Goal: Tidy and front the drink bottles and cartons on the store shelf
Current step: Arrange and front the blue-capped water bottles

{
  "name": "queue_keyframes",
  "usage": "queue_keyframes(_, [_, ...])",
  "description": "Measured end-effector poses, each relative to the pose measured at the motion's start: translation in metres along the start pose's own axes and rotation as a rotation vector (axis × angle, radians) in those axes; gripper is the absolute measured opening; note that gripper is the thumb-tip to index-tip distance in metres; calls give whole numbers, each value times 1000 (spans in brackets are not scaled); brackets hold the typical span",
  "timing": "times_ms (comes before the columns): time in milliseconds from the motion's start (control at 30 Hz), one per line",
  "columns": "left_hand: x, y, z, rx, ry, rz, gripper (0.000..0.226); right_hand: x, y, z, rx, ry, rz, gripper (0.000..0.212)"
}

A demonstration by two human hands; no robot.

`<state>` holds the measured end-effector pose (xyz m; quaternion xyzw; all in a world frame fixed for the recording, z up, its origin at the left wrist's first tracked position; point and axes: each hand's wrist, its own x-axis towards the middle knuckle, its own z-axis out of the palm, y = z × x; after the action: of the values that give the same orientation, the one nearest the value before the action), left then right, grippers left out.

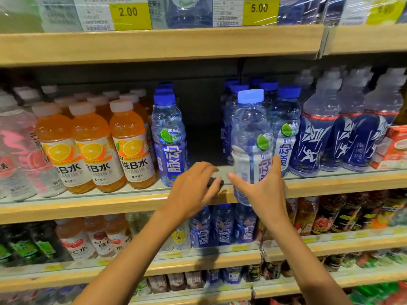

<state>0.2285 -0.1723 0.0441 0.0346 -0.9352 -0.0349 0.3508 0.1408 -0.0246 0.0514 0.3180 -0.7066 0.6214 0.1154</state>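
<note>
Head view: my right hand (268, 192) holds a blue-capped water bottle (251, 128) at the middle shelf (110, 205).

My right thumb and fingers wrap the bottle's lower half. It stands upright in front of the shelf's wooden lip, its base lower than the board, just before the row of matching bottles (286, 128) and right of a dark gap. My left hand (193, 186) hovers over the lip by that gap, fingers bent. A small dark object (214, 182) shows under the fingertips, and I cannot tell whether I am gripping it. One more lime-label bottle (169, 137) stands left of the gap, beside the orange vitamin drinks (94, 146).
</note>
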Motion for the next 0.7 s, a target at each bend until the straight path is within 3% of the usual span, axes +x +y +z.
queue_keyframes(100, [2, -8, 12, 221, -125, 206, 44, 11, 8, 7, -18, 64, 22, 77])
queue_keyframes(233, [2, -20, 24, 282, -253, 306, 47, 22, 22, 23, -42, 92, 101, 73])
queue_keyframes(467, [0, -24, 29, 271, -259, 309, 49, 27, 32, 40, -73, 118, 101, 80])
queue_keyframes(700, [-3, -25, 28, 227, -251, 287, 50, 6, 36, 29, -277, 182, 34, 75])
